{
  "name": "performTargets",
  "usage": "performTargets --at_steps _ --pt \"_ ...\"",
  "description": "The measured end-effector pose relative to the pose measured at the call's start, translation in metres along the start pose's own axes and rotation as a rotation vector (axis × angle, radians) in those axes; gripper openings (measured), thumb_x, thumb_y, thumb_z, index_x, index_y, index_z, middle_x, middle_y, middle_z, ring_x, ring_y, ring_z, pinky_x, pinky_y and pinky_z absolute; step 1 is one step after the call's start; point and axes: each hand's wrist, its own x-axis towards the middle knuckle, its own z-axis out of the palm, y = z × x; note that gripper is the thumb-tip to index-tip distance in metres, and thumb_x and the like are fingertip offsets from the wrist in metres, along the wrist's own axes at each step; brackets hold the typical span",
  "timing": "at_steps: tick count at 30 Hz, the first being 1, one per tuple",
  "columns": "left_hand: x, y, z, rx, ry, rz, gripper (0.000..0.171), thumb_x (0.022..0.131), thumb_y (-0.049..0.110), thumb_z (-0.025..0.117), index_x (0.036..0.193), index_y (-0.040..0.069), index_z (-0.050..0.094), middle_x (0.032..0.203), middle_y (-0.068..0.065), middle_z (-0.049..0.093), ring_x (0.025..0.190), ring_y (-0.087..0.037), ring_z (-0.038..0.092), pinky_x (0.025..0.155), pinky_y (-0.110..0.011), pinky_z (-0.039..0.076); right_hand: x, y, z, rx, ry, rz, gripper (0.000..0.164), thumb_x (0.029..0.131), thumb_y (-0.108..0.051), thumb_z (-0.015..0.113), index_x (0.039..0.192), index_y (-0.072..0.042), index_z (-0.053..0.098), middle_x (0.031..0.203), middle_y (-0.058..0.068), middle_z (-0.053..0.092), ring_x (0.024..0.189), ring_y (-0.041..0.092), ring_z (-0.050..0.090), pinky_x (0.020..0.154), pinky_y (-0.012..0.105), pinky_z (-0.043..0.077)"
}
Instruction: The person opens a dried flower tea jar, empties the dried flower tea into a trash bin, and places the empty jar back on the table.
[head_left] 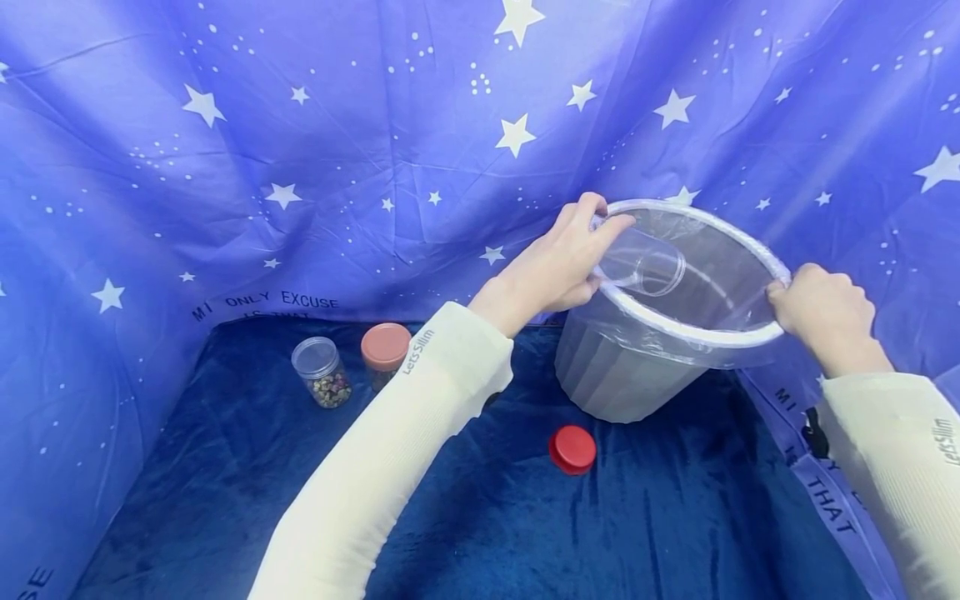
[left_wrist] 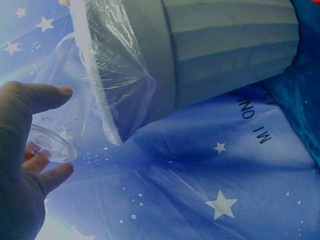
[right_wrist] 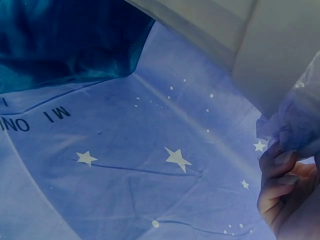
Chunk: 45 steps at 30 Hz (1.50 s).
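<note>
In the head view a grey trash bin (head_left: pixel 633 375) with a clear plastic liner over its white rim leans, its mouth facing up and right. My left hand (head_left: pixel 570 257) grips a clear jar (head_left: pixel 651 260) by its base end, tipped over the near-left rim with its mouth toward the inside. Small dark specks cling to the jar (left_wrist: pixel 65 127) in the left wrist view. On the far side, my right hand (head_left: pixel 825 315) grips the bin's rim, fingers curled over the bunched liner (right_wrist: pixel 295 122). The bin's bottom inside is hidden.
A red lid (head_left: pixel 573 450) lies on the dark blue cloth (head_left: pixel 480 517) in front of the bin. Left of my left forearm stand a clear-lidded jar (head_left: pixel 322 375) of dried bits and a pink-lidded jar (head_left: pixel 386 346). Starry purple curtains (head_left: pixel 420 150) surround the cloth.
</note>
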Motion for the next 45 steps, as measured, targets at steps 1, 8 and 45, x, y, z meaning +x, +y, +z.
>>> performTargets --at_steps 1,8,45 --pt "0.0 0.0 0.0 -0.001 -0.008 -0.007 0.063 0.085 0.005 0.058 0.145 0.01 0.039 0.137 -0.017 0.037 0.123 -0.032 0.046 0.101 -0.03 0.044 0.0 0.0 0.0 0.0 0.001 0.0 0.051 0.097 -0.037 0.039 0.092 0.011 0.053 0.097 0.049 0.05 0.087 0.069 0.049 0.063 0.063 0.041" --pt "0.005 0.003 -0.002 0.067 -0.089 -0.102 0.062 0.083 0.012 0.062 0.141 0.011 0.04 0.14 -0.015 0.037 0.12 -0.032 0.048 0.098 -0.031 0.047 0.003 0.001 0.001 -0.004 0.008 -0.007 0.051 0.098 -0.038 0.04 0.091 0.011 0.053 0.096 0.048 0.051 0.086 0.068 0.049 0.062 0.063 0.041" --pt "-0.009 -0.006 -0.004 -0.124 -0.236 -0.368 0.079 0.083 0.041 0.071 0.145 0.014 0.029 0.135 -0.005 0.049 0.113 -0.023 0.058 0.096 -0.037 0.049 -0.005 -0.004 -0.003 0.005 -0.009 0.006 0.05 0.099 -0.037 0.038 0.091 0.011 0.051 0.1 0.05 0.049 0.09 0.069 0.049 0.064 0.063 0.041"
